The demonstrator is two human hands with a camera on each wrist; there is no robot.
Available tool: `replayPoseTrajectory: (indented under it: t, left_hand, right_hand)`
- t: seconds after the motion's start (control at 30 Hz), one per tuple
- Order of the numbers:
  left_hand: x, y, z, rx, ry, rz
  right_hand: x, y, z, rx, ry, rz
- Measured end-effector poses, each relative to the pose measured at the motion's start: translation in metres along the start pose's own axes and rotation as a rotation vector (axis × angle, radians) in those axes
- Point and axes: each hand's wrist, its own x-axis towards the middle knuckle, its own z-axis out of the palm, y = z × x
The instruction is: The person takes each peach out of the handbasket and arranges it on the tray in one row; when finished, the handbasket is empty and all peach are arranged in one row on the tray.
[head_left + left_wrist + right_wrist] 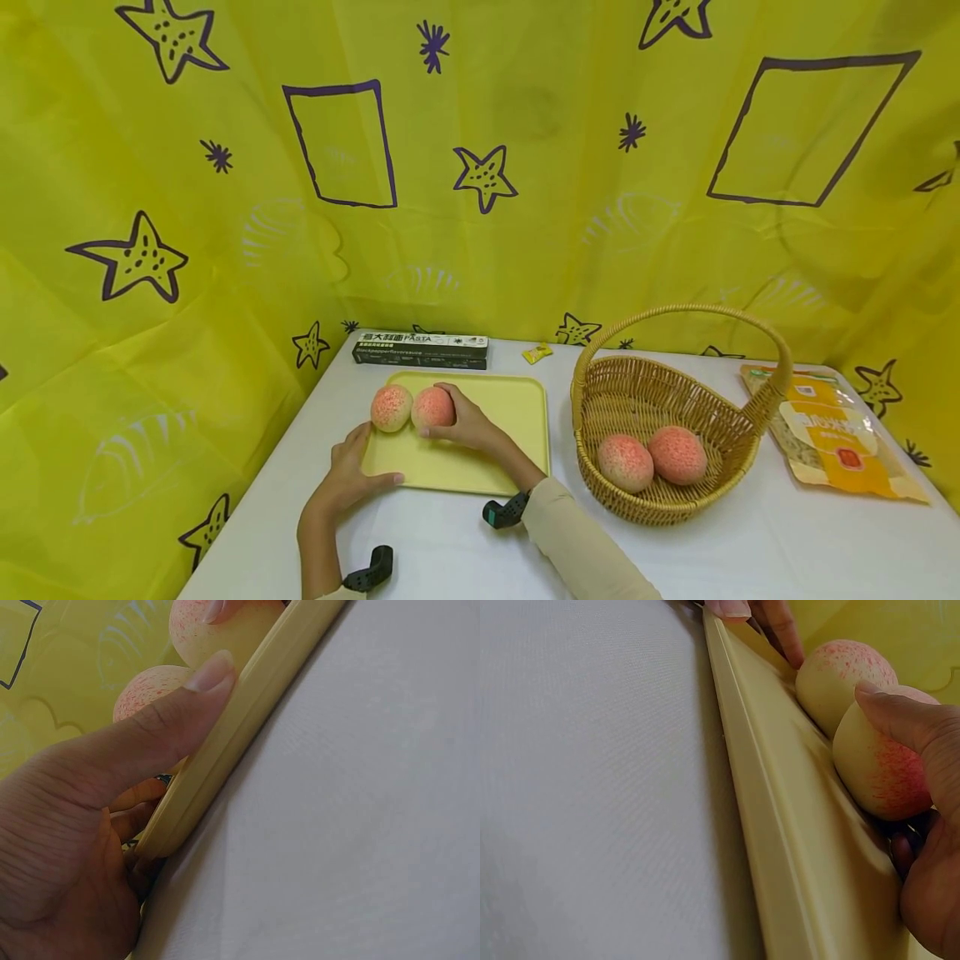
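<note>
A pale yellow tray lies on the white table. My right hand grips a pink-and-cream peach over the tray's left half, thumb on its near side and fingers round the far side. Right beside it sits a second peach, close to the left rim; the right wrist view shows both peaches side by side. My left hand holds the tray at its near left corner. Its thumb lies over the front rim, while the other fingers are partly hidden along the left side.
Right of the tray stands a wicker basket with a tall handle and two peaches inside. Behind the tray are a dark pasta box and a small yellow packet. A food bag lies far right. Yellow curtains surround the table.
</note>
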Motion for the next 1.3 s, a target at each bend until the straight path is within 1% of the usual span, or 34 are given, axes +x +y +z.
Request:
replayPoseTrajectory:
  t: [0.17,0.4,0.5,0.73,0.83,0.9,1.1,1.3]
  left_hand:
    - [-0.001,0.001,0.0,-0.007,-0.016,-0.006]
    - [0.0,0.002,0.001,-0.005,-0.02,-0.011]
    - [-0.001,0.002,0.001,-0.003,-0.023,-0.018]
    - [0.0,0.002,0.001,0.002,-0.025,-0.014]
    - [0.001,0.001,-0.001,0.011,-0.026,-0.015]
    - [0.001,0.001,-0.001,0.01,-0.027,-0.022]
    - [0.002,0.003,-0.002,0.006,-0.027,-0.013]
    - [0.0,0.004,-0.004,0.019,-0.049,-0.031]
  right_hand:
    - [-0.001,0.002,-0.001,0.035,-0.008,-0.001]
    - [-0.002,0.004,-0.004,0.102,-0.017,-0.013]
    - [-0.004,0.004,-0.007,0.105,-0.021,-0.013]
    - [-0.005,0.003,-0.011,0.178,-0.019,0.018]
    - [-0.004,0.003,-0.013,0.181,-0.019,0.01]
    - [-0.004,0.002,-0.014,0.165,-0.015,0.002]
    - [-0.003,-0.001,-0.016,0.136,0.005,0.002]
    - [-0.005,-0.001,-0.019,0.179,0.038,0.038]
